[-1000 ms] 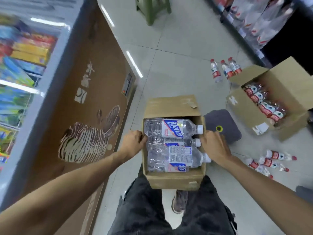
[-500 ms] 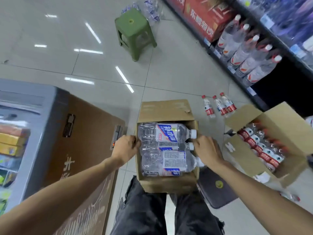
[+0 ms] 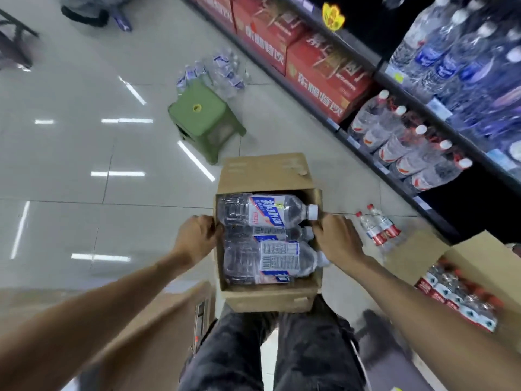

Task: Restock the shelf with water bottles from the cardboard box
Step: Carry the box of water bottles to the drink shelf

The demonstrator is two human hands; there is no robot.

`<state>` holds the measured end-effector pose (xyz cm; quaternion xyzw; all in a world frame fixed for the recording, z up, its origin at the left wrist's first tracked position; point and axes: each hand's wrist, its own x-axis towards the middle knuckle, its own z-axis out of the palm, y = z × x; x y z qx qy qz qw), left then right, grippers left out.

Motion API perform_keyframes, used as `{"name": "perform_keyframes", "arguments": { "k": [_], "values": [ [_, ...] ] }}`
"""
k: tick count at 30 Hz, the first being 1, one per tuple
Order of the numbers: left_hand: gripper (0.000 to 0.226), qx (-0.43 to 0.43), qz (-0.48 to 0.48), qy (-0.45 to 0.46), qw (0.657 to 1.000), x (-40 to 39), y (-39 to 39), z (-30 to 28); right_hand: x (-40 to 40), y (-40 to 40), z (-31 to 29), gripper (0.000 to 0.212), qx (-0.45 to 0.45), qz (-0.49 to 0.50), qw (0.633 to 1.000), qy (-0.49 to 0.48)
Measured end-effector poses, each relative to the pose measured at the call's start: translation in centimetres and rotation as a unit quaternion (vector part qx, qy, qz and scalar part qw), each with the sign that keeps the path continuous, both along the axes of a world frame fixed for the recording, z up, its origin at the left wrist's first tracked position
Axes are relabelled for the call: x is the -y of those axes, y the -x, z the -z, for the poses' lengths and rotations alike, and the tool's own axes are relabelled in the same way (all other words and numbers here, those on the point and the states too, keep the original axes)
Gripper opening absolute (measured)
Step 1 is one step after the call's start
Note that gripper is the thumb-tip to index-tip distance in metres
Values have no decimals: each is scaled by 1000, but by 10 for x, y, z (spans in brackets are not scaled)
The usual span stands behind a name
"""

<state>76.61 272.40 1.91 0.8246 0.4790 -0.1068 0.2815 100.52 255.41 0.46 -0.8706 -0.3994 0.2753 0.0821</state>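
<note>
I hold an open cardboard box [image 3: 265,170] in front of my legs, above the floor. Inside lie clear water bottles [image 3: 267,213] on their sides, with blue-and-white labels and white caps toward the right. My left hand [image 3: 197,235] grips the box's left wall. My right hand [image 3: 337,238] grips its right wall beside the caps. The shelf [image 3: 439,114] runs along the right, with large water bottles [image 3: 406,148] on its bottom tier and blue-labelled bottles above.
A green stool [image 3: 203,119] stands on the tiled floor ahead, with wrapped bottle packs [image 3: 217,71] behind it. Red-labelled small bottles [image 3: 377,227] stand on the floor by the shelf. Another open box [image 3: 479,266] of red-labelled bottles sits at right. Red cartons [image 3: 318,63] fill the far bottom shelf.
The view has swung up and to the right toward the shelf, and the freezer cabinet has slid out at the left. Both hands keep their grip on the box.
</note>
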Motion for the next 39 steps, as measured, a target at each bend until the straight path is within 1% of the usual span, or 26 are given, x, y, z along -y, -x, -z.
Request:
{"name": "perform_keyframes", "arguments": {
  "k": [4,8,12,16,18,20,22,25,30,32,35,39],
  "values": [
    [48,-15,23,-3,1000,-76,-46,-6,-67,-42,0,20,7,18,1000,1],
    [50,-19,48,-29,998,-149,-93,-14,-131,-77,1,17,9,49,999,-4],
    [38,-38,93,-40,994,-221,-136,-11,-180,-100,1,20,5,103,995,4],
    [42,-8,167,-46,985,-288,-183,-6,-217,-112,4,26,16,175,984,21],
    [38,1,219,-39,975,-316,-206,-3,-231,-112,5,31,20,211,977,26],
    [36,3,264,-33,964,-341,-230,0,-243,-113,6,36,20,249,968,12],
    [36,-1,302,-37,953,-361,-254,4,-255,-116,10,37,24,285,958,3],
    [36,-6,359,-40,932,-382,-291,12,-264,-120,18,33,17,335,942,5],
    [44,-12,428,-40,903,-394,-351,29,-267,-129,39,28,0,424,906,-10],
    [45,-15,450,-43,892,-391,-371,35,-266,-132,45,29,-2,443,896,7],
    [46,-19,470,-8,882,-384,-396,45,-264,-136,51,29,7,472,881,20],
    [51,-9,522,6,853,-378,-430,64,-263,-140,63,26,19,505,861,54]
  ]
}}
